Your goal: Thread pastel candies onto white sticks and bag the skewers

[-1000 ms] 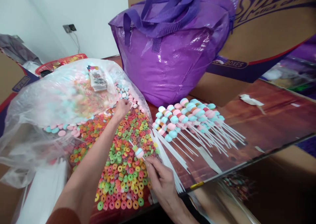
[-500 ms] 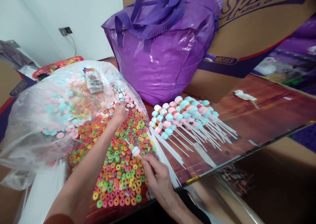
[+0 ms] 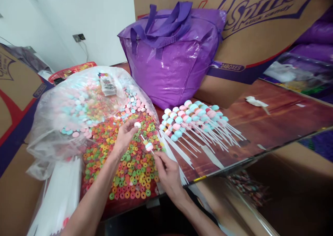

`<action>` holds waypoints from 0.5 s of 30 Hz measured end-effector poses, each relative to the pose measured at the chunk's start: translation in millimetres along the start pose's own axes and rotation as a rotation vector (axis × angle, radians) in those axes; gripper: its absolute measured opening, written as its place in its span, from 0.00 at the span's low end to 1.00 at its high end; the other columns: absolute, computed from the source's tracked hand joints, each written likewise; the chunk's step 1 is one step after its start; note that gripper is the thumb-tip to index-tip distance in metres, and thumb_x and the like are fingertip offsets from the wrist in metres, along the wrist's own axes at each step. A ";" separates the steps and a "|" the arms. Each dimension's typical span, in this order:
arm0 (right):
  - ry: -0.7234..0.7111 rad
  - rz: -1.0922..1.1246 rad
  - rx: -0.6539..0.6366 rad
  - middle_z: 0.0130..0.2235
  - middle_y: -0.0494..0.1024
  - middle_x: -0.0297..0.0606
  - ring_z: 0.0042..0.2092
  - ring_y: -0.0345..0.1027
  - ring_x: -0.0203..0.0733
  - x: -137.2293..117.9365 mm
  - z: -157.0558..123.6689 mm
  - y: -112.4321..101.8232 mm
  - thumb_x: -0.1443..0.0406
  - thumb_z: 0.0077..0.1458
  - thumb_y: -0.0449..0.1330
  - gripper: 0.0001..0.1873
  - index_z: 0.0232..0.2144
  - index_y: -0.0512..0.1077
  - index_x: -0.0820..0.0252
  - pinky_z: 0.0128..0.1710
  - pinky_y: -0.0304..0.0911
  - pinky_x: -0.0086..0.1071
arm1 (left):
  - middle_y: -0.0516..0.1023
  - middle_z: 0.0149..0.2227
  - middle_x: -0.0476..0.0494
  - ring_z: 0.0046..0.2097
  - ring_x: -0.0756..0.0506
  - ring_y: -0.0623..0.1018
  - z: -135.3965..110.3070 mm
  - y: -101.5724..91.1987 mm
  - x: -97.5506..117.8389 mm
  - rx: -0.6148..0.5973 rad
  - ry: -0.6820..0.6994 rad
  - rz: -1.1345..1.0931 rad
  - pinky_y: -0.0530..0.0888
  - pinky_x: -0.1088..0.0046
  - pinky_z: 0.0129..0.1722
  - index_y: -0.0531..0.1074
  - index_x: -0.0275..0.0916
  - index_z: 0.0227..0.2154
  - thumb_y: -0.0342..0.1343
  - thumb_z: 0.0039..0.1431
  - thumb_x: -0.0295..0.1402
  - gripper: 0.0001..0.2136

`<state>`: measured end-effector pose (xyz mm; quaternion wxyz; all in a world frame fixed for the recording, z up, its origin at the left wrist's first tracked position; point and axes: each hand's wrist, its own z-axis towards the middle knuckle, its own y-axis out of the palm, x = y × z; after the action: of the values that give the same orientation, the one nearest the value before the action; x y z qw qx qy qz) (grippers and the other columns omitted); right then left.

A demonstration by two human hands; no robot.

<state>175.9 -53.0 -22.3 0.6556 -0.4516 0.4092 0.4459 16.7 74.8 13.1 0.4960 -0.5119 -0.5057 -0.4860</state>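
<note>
Pinched in my left hand (image 3: 125,135) is a round white candy (image 3: 137,125), held just above the ring candies. My right hand (image 3: 168,170) grips a thin white stick low down; threaded on it are a pink, white and blue candy (image 3: 149,146) and a yellowish-green ring, with the bare tip pointing up and left. Beneath both hands spreads a layer of colourful ring gummies (image 3: 130,173). Pink, blue and white round candies (image 3: 134,102) lie beyond them by the clear plastic bag (image 3: 91,76). To the right rests a pile of filled candy sticks (image 3: 192,116).
Loose white sticks (image 3: 177,149) lie beside the pile, and a bundle of white sticks (image 3: 59,194) is at the left. A purple bag (image 3: 171,62) and a large carton (image 3: 265,38) stand behind. Small labels (image 3: 107,84) sit on the plastic. An open box with candies (image 3: 249,187) is below the table edge.
My left hand has come back from the round candies toward the stick, now with a white candy in its fingers. My right hand still holds the stick. The camera view has shifted.
</note>
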 end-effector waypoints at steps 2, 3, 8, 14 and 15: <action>0.006 -0.021 -0.010 0.29 0.75 0.35 0.29 0.67 0.36 -0.2 -0.1 0.3 0.61 0.65 0.52 0.14 0.38 0.76 0.60 0.27 0.62 0.25 | 0.79 0.37 0.46 0.40 0.47 0.76 -18.7 -1.4 -0.4 0.012 -0.025 -0.040 0.70 0.70 0.44 0.76 0.37 0.40 0.66 0.45 0.38 0.18; 0.004 -0.031 -0.015 0.29 0.76 0.35 0.29 0.67 0.36 -0.4 -0.2 0.6 0.61 0.65 0.52 0.14 0.38 0.76 0.60 0.27 0.62 0.25 | 0.79 0.37 0.46 0.40 0.47 0.76 -26.1 -2.0 -1.0 0.021 -0.022 -0.048 0.70 0.71 0.45 0.76 0.38 0.40 0.66 0.46 0.38 0.17; -0.026 -0.067 -0.045 0.30 0.77 0.34 0.29 0.66 0.35 -2.7 -1.3 3.3 0.61 0.65 0.52 0.14 0.39 0.77 0.60 0.28 0.62 0.25 | 0.79 0.39 0.47 0.41 0.48 0.76 -47.9 -1.0 -3.9 0.049 0.041 -0.068 0.70 0.72 0.45 0.76 0.39 0.39 0.64 0.50 0.35 0.13; -0.045 -0.110 -0.092 0.31 0.78 0.35 0.30 0.69 0.37 -11.1 -4.0 3.7 0.62 0.66 0.51 0.15 0.37 0.77 0.60 0.32 0.63 0.26 | 0.79 0.38 0.46 0.40 0.48 0.76 -60.9 2.3 -7.3 0.095 0.107 -0.016 0.71 0.73 0.44 0.75 0.39 0.39 0.60 0.53 0.33 0.10; -0.049 -0.121 -0.100 0.30 0.78 0.36 0.30 0.69 0.37 -12.6 -3.9 3.4 0.62 0.66 0.51 0.15 0.37 0.77 0.60 0.32 0.63 0.26 | 0.79 0.39 0.45 0.41 0.47 0.76 -62.4 2.2 -10.0 0.108 0.116 0.010 0.72 0.72 0.44 0.75 0.39 0.39 0.60 0.54 0.33 0.10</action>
<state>168.8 -58.8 -12.2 0.6677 -0.4968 0.3421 0.4362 19.0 12.1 5.3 0.5538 -0.4578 -0.4993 -0.4843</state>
